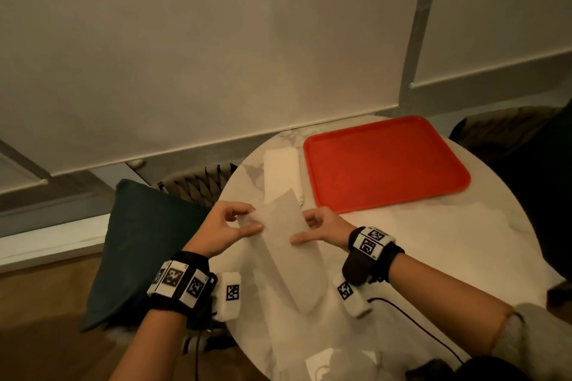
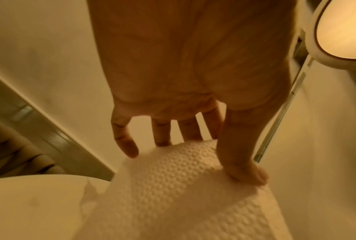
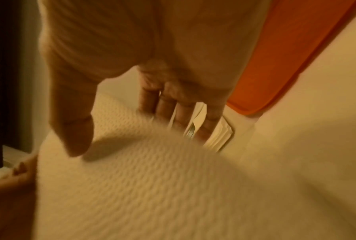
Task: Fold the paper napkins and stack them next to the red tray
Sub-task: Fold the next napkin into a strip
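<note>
A white embossed paper napkin [image 1: 280, 223] hangs above the round marble table [image 1: 433, 257], held up by both hands, its lower part draping toward me. My left hand [image 1: 247, 223] pinches its left edge; in the left wrist view the thumb [image 2: 249, 172] presses on the napkin [image 2: 173, 186] with the fingers behind it. My right hand [image 1: 305, 227] grips the right edge, thumb over the sheet [image 3: 152, 178] and fingers behind. A stack of folded napkins [image 1: 281, 170] lies just left of the red tray [image 1: 387, 164], which sits at the back of the table.
A dark teal cushion [image 1: 139, 241] lies on a woven chair [image 1: 198, 182] to the table's left. Another dark chair [image 1: 510, 130] stands at the right. A black cable [image 1: 418, 325] crosses the near table, and a white object [image 1: 334, 365] sits at the front edge.
</note>
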Action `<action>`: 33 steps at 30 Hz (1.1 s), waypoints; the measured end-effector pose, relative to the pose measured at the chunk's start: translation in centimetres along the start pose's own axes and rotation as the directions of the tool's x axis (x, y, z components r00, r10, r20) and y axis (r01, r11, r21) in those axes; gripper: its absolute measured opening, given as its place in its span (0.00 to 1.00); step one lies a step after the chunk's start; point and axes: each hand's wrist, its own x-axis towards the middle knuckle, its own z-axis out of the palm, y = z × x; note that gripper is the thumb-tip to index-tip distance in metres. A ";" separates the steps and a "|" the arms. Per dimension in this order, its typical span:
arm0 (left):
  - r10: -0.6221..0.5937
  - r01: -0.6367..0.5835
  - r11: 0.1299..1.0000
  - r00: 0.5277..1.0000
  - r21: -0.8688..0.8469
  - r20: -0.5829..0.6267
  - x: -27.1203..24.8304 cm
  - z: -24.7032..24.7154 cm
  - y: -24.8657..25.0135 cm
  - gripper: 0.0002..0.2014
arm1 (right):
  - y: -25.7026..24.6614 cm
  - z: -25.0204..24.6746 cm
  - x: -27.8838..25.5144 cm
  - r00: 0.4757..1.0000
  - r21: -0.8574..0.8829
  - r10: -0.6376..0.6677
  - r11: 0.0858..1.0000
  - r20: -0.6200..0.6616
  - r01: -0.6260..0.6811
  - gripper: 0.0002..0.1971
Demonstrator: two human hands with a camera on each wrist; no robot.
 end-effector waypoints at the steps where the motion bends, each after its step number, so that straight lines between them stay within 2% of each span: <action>1: -0.020 0.020 1.000 0.999 -0.007 -0.030 0.0 0.1 -0.3 0.27 | 0.0 0.0 -0.1 0.999 0.042 0.010 0.999 -0.035 -0.009 0.14; 2: -0.024 0.024 1.000 0.997 0.009 -0.073 -0.1 0.3 -0.6 0.25 | -0.1 0.0 -0.1 0.998 0.078 0.020 0.997 -0.067 -0.015 0.13; 4: -0.041 0.062 0.995 0.969 0.077 -0.243 -0.3 1.1 -1.3 0.23 | -0.3 -0.2 -0.3 0.992 0.131 0.023 0.991 -0.122 -0.007 0.15; 6: -0.173 0.199 0.980 0.887 0.017 -0.428 -0.7 2.4 -1.7 0.27 | -0.9 -0.3 -0.5 0.987 0.159 0.004 0.987 -0.161 0.021 0.15; 7: -0.271 0.264 0.961 0.848 -0.080 -0.455 -1.1 3.3 -1.8 0.29 | -1.3 -0.3 -0.6 0.985 0.176 -0.006 0.984 -0.174 0.037 0.14; 8: -0.366 0.314 0.931 0.824 -0.188 -0.433 -1.5 4.4 -1.8 0.32 | -1.6 -0.2 -0.7 0.983 0.191 -0.017 0.980 -0.181 0.052 0.13; 10: -0.494 0.360 0.848 0.803 -0.390 -0.334 -2.3 6.6 -1.8 0.41 | -2.1 0.1 -0.8 0.983 0.207 -0.033 0.976 -0.180 0.071 0.11; 12: -0.529 0.339 0.775 0.810 -0.533 -0.254 -3.1 8.6 -1.9 0.47 | -2.4 0.9 -0.7 0.986 0.241 -0.022 0.969 -0.164 0.061 0.13; 14: -0.498 0.292 0.715 0.850 -0.635 -0.170 -3.5 10.1 -2.3 0.47 | -2.4 1.7 -0.4 0.990 0.267 0.000 0.963 -0.138 0.037 0.15; 16: -0.444 0.238 0.602 0.893 -0.762 -0.071 -3.4 10.7 -2.2 0.43 | -2.3 2.7 -0.2 0.993 0.291 0.015 0.957 -0.120 0.021 0.13; 19: -0.336 0.132 0.427 0.941 -0.895 -0.022 -3.1 10.0 -1.5 0.28 | -1.8 3.9 0.4 0.994 0.312 0.019 0.950 -0.108 0.015 0.14; 20: -0.319 0.122 0.415 0.948 -0.901 -0.018 -3.1 9.6 -1.2 0.23 | -1.7 4.1 0.6 0.993 0.305 0.014 0.952 -0.115 0.022 0.13; 22: -0.301 0.133 0.453 0.954 -0.881 -0.011 -3.1 9.0 -1.3 0.18 | -1.5 4.3 0.9 0.989 0.253 -0.016 0.966 -0.145 0.053 0.14; 25: -0.304 0.160 0.525 0.953 -0.836 -0.009 -2.9 8.4 -2.2 0.16 | -1.2 3.8 1.4 0.974 0.123 -0.071 0.987 -0.217 0.099 0.17; 28: -0.328 0.182 0.569 0.945 -0.802 -0.018 -2.3 8.2 -3.1 0.15 | -0.8 3.0 1.9 0.955 0.116 -0.072 0.987 -0.287 0.109 0.20; 31: -0.347 0.193 0.588 0.938 -0.785 -0.029 -1.2 8.0 -3.5 0.14 | 0.1 1.7 2.4 0.893 0.002 -0.101 0.994 -0.438 0.113 0.33; 33: -0.339 0.197 0.590 0.941 -0.783 -0.019 -0.1 7.7 -3.4 0.13 | 0.4 1.1 2.6 0.888 -0.030 -0.100 0.995 -0.448 0.097 0.39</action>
